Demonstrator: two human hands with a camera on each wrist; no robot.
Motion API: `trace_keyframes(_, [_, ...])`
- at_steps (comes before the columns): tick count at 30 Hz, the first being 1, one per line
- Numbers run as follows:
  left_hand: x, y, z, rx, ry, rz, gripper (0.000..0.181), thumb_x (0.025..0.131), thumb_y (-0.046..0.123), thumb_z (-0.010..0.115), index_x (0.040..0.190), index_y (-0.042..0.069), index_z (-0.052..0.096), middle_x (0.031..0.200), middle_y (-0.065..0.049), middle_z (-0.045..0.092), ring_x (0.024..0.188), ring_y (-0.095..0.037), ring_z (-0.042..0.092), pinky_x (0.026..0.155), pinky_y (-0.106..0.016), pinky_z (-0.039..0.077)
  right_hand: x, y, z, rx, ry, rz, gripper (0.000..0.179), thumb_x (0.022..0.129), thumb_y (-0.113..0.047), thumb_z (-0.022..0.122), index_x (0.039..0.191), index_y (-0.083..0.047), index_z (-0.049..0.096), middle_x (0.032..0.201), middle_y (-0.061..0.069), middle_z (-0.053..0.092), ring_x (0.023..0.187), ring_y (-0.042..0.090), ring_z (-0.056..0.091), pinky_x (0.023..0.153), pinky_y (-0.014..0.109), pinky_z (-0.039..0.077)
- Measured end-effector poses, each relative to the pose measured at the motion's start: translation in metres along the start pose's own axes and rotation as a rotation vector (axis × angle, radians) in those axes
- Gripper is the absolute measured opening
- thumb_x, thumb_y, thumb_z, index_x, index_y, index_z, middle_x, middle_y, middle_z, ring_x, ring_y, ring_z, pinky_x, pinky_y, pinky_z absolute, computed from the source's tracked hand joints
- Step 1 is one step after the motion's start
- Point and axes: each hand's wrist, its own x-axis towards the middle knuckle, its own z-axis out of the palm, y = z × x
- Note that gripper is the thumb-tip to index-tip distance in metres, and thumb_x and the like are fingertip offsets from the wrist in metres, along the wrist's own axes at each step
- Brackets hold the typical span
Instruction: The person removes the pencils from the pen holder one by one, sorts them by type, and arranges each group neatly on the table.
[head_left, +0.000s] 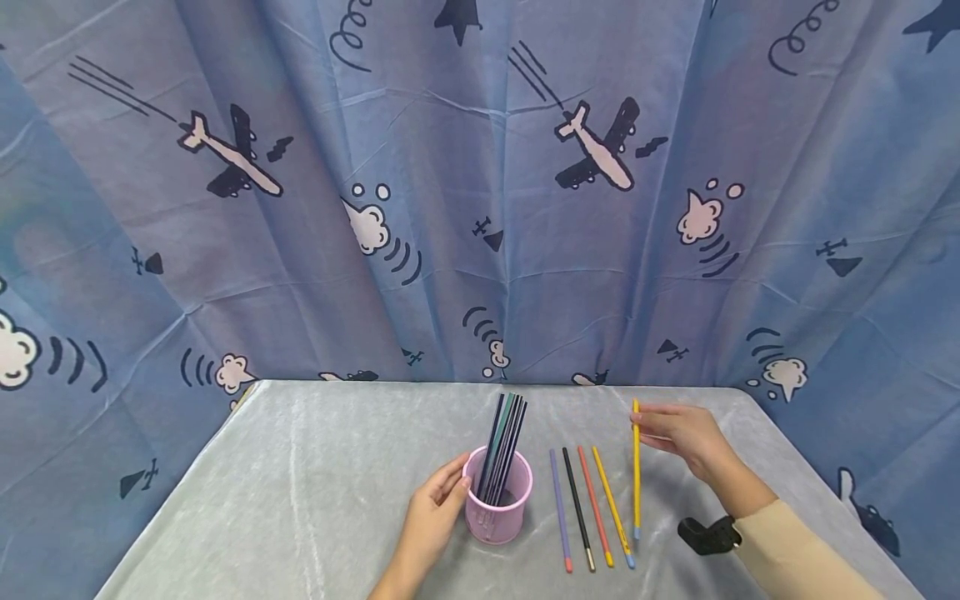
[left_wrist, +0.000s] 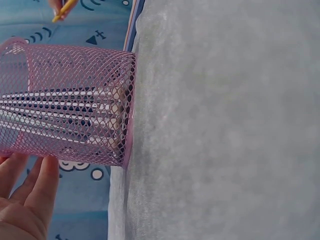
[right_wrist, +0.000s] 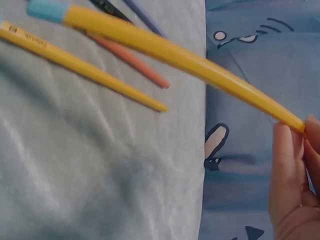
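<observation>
My left hand (head_left: 431, 512) holds the pink mesh pencil cup (head_left: 497, 527) by its left side, with thumb and fingers at the rim. Several dark striped pencils (head_left: 515, 433) and a teal one lean inside the cup, their lower ends showing through the mesh in the left wrist view. To the right, my right hand (head_left: 686, 433) pinches a yellow pencil (head_left: 637, 475) near its far end, and its blue-tipped end (right_wrist: 47, 10) points back toward me. Beside it lie a purple pencil (head_left: 560, 508), a black pencil (head_left: 577, 508), a red pencil (head_left: 596, 504) and another yellow pencil (head_left: 612, 504), roughly in a row.
A grey cloth covers the table (head_left: 337, 483). Behind its far edge hangs a blue curtain (head_left: 450, 183) printed with planes and clouds. A black strap device (head_left: 708, 536) sits at the right wrist, over a beige sleeve (head_left: 798, 554).
</observation>
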Motion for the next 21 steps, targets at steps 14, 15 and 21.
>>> trace_keyframes(14, [0.000, -0.002, -0.001, 0.005, 0.001, -0.013, 0.044, 0.102, 0.016, 0.056, 0.139, -0.007, 0.051, 0.139, -0.026, 0.056, 0.133, -0.037, 0.052, 0.111, -0.033, 0.045, 0.016, 0.017, -0.001, -0.006, -0.055, 0.072, 0.056, 0.093, -0.009, 0.069, 0.135, 0.020, 0.045, 0.084, -0.006, 0.073, 0.075, 0.003, 0.068, 0.073, 0.025, 0.063])
trace_keyframes(15, [0.000, -0.002, -0.001, 0.004, 0.002, -0.015, 0.045, 0.101, 0.016, 0.057, 0.139, -0.007, 0.051, 0.139, -0.026, 0.056, 0.133, -0.037, 0.052, 0.111, -0.033, 0.045, 0.017, 0.019, -0.001, -0.012, -0.055, 0.073, 0.056, 0.093, -0.008, 0.069, 0.135, 0.020, 0.045, 0.084, -0.006, 0.073, 0.075, 0.003, 0.068, 0.072, 0.025, 0.063])
trace_keyframes(21, [0.000, -0.001, -0.001, -0.011, 0.000, -0.012, 0.046, 0.101, 0.016, 0.057, 0.139, -0.008, 0.050, 0.139, -0.027, 0.055, 0.133, -0.038, 0.051, 0.110, -0.031, 0.046, 0.024, 0.025, 0.002, -0.071, -0.092, 0.084, 0.051, 0.092, -0.006, 0.069, 0.131, 0.020, 0.049, 0.088, 0.000, 0.075, 0.076, 0.005, 0.069, 0.072, 0.026, 0.063])
